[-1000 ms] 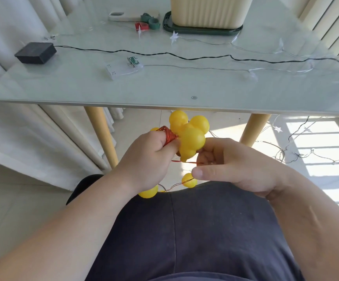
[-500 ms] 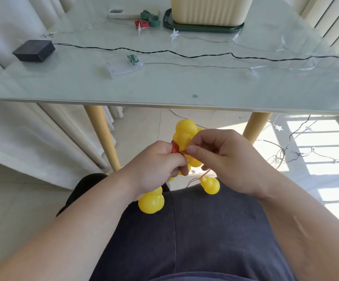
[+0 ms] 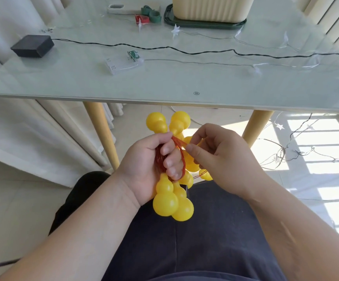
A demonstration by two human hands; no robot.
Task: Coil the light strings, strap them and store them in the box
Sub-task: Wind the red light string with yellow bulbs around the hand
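My right hand (image 3: 221, 159) hides several gourds (image 3: 170, 201) & the spot where I pinch the coil (image 3: 159, 159). Box (image 3: 211, 11) at far edge of desk (image 3: 184, 82): top cut off. Black wire (image 3: 184, 50) exits frame past desk's right edge. Straps (image 3: 148, 16) too small for detail.

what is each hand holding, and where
The left hand grips the yellow light string by its coiled red wire, looped round its fingers; the right hand pinches a wire strand at the coil's top.

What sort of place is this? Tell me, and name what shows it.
Probably a room in a home: a glass-topped table on wooden legs, pale curtains on the left, and a tiled floor with sunlight falling across it.
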